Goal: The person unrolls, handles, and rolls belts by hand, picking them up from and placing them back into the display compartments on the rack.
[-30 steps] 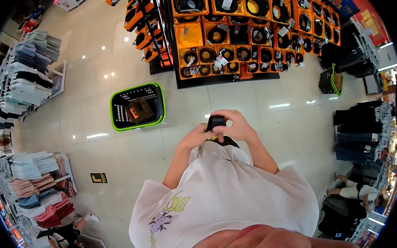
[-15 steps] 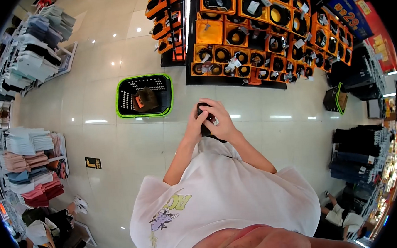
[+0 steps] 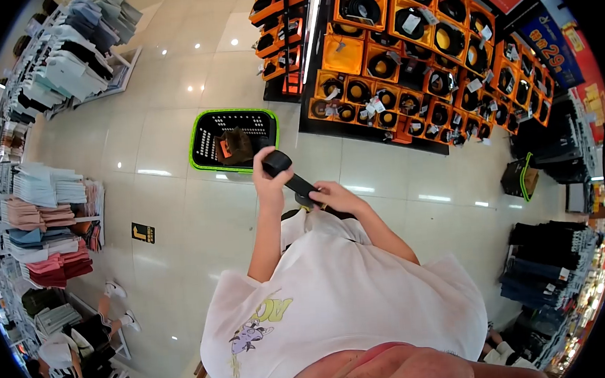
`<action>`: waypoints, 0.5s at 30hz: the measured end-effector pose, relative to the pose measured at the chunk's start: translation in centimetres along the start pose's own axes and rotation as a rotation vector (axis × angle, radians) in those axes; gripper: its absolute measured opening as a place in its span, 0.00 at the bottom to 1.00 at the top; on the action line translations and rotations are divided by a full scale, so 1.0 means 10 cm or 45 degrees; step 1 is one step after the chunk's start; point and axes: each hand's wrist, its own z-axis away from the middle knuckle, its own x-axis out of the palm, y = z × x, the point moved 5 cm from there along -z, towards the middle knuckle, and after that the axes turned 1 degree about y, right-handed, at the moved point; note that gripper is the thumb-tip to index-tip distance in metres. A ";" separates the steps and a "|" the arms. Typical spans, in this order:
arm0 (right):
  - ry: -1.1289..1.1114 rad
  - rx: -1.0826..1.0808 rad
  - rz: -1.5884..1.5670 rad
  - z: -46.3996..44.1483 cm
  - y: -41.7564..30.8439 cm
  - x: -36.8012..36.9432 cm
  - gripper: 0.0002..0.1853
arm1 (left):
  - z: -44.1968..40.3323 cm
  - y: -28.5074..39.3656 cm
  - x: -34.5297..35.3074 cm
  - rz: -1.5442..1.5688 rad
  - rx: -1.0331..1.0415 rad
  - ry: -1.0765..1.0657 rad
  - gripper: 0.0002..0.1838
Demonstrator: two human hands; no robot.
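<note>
A black belt (image 3: 300,185) is partly uncoiled in front of my waist, with a flat length stretched between my hands. My left hand (image 3: 269,179) is closed around its rolled part. Lower and to the right, the fingers of my right hand (image 3: 338,197) pinch the other end near the buckle area, which is mostly covered. Just beyond my left hand, a black shopping basket (image 3: 205,123) with a green rim stands on the floor. In it lies a dark brown folded item (image 3: 242,146) with an orange label.
Ahead on the right, a display rack (image 3: 372,81) holds many coiled belts in orange boxes. Clothes racks (image 3: 54,204) line the left, with a person (image 3: 77,348) beside them. Dark trousers (image 3: 545,250) hang at right, near a second green-rimmed basket (image 3: 523,177).
My hands have moved apart, the left up and leftward with the rolled part, drawing out a length of the belt. The whole view has shifted slightly.
</note>
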 end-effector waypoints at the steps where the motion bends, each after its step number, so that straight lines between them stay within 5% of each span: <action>1: 0.093 0.000 -0.054 0.01 -0.02 -0.11 0.11 | 0.02 0.03 0.02 -0.306 0.108 -0.055 0.29; 3: 0.214 -0.038 -0.149 0.09 -0.17 -0.34 0.12 | 0.08 0.09 0.18 -0.869 0.464 -0.243 0.28; 4: 0.229 -0.039 -0.150 0.13 -0.28 -0.37 0.12 | 0.14 0.01 0.24 -0.895 0.375 -0.285 0.26; 11: 0.051 0.050 -0.303 0.27 -0.37 -0.23 0.13 | 0.30 -0.10 0.64 -1.284 0.843 -0.668 0.21; 15: 0.121 0.026 -0.464 0.31 -0.25 -0.14 0.11 | 0.22 -0.20 0.60 -1.223 0.634 -0.686 0.20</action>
